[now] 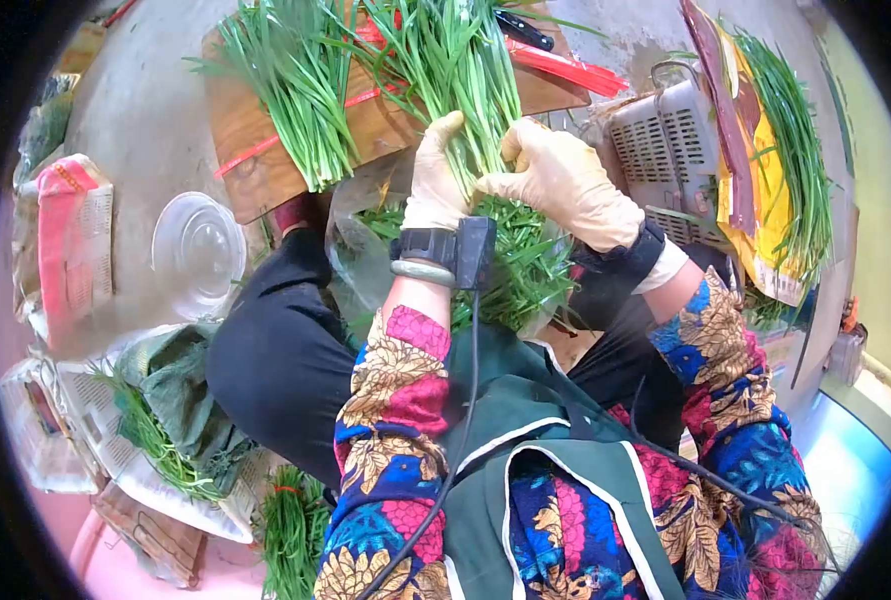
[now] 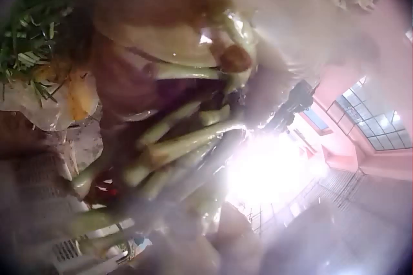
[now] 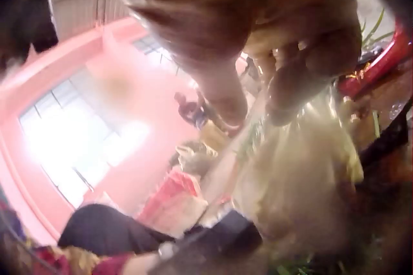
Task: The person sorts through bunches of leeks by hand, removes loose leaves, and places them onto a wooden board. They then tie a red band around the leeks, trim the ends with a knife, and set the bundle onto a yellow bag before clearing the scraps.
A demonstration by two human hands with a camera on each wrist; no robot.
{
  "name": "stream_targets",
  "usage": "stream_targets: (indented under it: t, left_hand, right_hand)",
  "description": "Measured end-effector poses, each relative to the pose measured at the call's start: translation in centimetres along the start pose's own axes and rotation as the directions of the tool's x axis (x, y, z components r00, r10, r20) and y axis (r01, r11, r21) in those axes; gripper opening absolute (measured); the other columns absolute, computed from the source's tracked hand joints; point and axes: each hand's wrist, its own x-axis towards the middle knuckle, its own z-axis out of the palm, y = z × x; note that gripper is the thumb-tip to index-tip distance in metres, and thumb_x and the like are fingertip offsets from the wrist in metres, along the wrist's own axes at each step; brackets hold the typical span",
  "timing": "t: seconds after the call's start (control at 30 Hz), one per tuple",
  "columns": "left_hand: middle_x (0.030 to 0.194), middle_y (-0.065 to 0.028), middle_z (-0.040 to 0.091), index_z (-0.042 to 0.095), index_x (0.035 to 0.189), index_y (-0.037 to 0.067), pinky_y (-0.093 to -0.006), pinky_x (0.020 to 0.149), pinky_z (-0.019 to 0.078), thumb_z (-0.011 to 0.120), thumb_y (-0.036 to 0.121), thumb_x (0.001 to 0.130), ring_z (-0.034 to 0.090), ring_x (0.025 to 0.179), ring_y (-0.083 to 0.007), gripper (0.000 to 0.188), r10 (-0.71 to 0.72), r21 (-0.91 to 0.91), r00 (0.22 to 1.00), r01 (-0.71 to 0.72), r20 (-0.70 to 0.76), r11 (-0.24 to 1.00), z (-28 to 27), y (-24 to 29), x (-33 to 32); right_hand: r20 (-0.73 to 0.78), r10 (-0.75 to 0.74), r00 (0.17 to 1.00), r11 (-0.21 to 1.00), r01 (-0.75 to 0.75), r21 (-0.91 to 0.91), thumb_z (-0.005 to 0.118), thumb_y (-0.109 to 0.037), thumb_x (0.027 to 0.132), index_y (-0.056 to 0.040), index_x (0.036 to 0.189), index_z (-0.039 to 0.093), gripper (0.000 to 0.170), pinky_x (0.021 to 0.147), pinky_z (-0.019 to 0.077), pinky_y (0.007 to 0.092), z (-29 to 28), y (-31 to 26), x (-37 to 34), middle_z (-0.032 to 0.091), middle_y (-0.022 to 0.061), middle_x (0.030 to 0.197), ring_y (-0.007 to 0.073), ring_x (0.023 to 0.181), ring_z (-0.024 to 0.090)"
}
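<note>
Both hands wear pale gloves and meet at the pale stem ends of a bundle of garlic chives (image 1: 465, 85). On the bundle's left side my left hand (image 1: 437, 175) grips the stems; cut stem ends (image 2: 187, 143) show close up in the left wrist view. My right hand (image 1: 570, 185) has its thumb and bent forefinger around the right edge of the same stem ends. Another pile of garlic chives (image 1: 300, 105) lies to the left on a wooden board (image 1: 265, 185). Beneath the hands, chopped green trimmings (image 1: 515, 260) fill a clear plastic bag (image 1: 355, 260).
A black-handled knife (image 1: 525, 30) and red strips (image 1: 565, 70) lie on the board. To the right stand a grey plastic basket (image 1: 665, 140) and more chives (image 1: 790, 150) on yellow wrapping. A clear plastic bowl (image 1: 200, 245) sits left; a tied bunch (image 1: 290, 520) lies lower left.
</note>
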Motion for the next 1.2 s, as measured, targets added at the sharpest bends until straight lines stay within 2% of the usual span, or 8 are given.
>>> stream_targets:
  t: [0.07,0.1,0.23,0.37,0.6,0.73,1.0,1.2]
  left_hand:
    - [0.132,-0.0257,0.051,0.042,0.135,-0.005,-0.0494,0.105,0.0411,0.046,0.028,0.097,0.053,0.121,-0.0369,0.051,-0.031,-0.083,0.994,0.04,0.102,0.996,-0.1,0.0,0.2]
    - [0.122,-0.0227,0.059,0.05,0.128,-0.005,-0.0466,0.094,0.0514,0.051,0.022,0.096,0.061,0.108,-0.034,0.042,0.018,-0.049,0.997,-0.014,0.078,0.999,0.1,-0.3,0.5]
    - [0.101,-0.0153,0.068,0.06,0.108,-0.004,-0.0391,0.07,0.0602,0.059,0.01,0.09,0.068,0.084,-0.0266,0.023,0.135,0.252,0.988,-0.11,-0.082,0.961,-0.8,-0.6,0.5]
    - [0.099,-0.0145,0.066,0.057,0.112,-0.006,-0.0366,0.072,0.0592,0.057,0.007,0.087,0.068,0.082,-0.0255,0.028,0.086,0.163,0.995,-0.077,-0.044,0.984,-0.3,-0.4,0.1]
    - [0.108,-0.0204,0.063,0.054,0.116,-0.007,-0.0442,0.084,0.0557,0.055,0.011,0.086,0.065,0.095,-0.031,0.035,0.088,0.039,0.996,-0.086,-0.033,0.995,0.5,-0.3,-0.1]
    - [0.115,-0.0215,0.062,0.053,0.121,-0.006,-0.0507,0.093,0.0494,0.052,0.014,0.088,0.062,0.103,-0.0355,0.038,0.124,0.044,0.991,-0.122,-0.057,0.992,-0.4,-0.3,0.2]
    - [0.095,-0.0152,0.066,0.059,0.107,-0.002,-0.0367,0.069,0.0568,0.058,0.013,0.086,0.066,0.078,-0.0269,0.026,0.121,0.078,0.983,-0.111,-0.139,0.991,0.8,-1.1,0.1]
    - [0.093,-0.0149,0.067,0.058,0.109,-0.004,-0.0363,0.065,0.0585,0.06,0.01,0.085,0.068,0.075,-0.0257,0.029,0.033,0.118,0.993,-0.02,-0.115,0.993,-0.6,-0.8,1.0]
  right_hand:
    - [-0.013,0.004,1.0,1.0,-0.004,0.003,0.081,-0.038,0.065,-0.0039,0.083,0.062,0.044,0.076,0.0502,0.0418,0.2,0.4,0.4,0.065,0.0173,0.079,0.0335,0.085,0.064]
    - [-0.007,0.029,1.0,0.999,-0.029,0.014,0.081,-0.036,0.065,-0.0037,0.08,0.062,0.04,0.077,0.0502,0.042,0.3,0.3,0.4,0.065,0.0174,0.079,0.0337,0.083,0.064]
    - [0.083,-0.009,0.997,0.998,0.005,0.055,0.078,-0.03,0.07,-0.0029,0.073,0.062,0.032,0.072,0.051,0.0377,0.1,0.8,1.0,0.065,0.014,0.072,0.0285,0.073,0.065]
    - [0.334,0.073,0.94,0.747,-0.274,0.606,0.071,-0.025,0.076,-0.0049,0.074,0.062,0.022,0.055,0.0442,0.0238,-0.2,3.4,1.7,0.061,0.002,0.066,0.0104,0.055,0.057]
    - [0.364,0.151,0.919,0.607,-0.377,0.699,0.06,-0.022,0.083,-0.0061,0.088,0.061,0.016,0.049,0.039,0.0222,-3.0,3.1,2.4,0.064,0.0033,0.071,0.01,0.054,0.057]
    - [0.402,0.152,0.903,0.75,-0.37,0.548,0.056,-0.022,0.087,-0.0037,0.089,0.059,0.019,0.046,0.0399,0.0249,-2.6,2.1,2.2,0.063,0.0057,0.07,0.0115,0.049,0.055]
    - [0.23,0.205,0.951,0.81,-0.297,0.505,0.069,-0.028,0.085,-0.0017,0.081,0.058,0.029,0.043,0.0408,0.026,0.5,2.2,2.8,0.059,0.0052,0.063,0.012,0.047,0.051]
    - [0.368,0.159,0.916,0.802,-0.337,0.492,0.062,-0.017,0.086,-0.0029,0.079,0.057,0.016,0.047,0.0448,0.0258,-1.3,2.5,3.6,0.061,0.0062,0.067,0.0128,0.053,0.057]
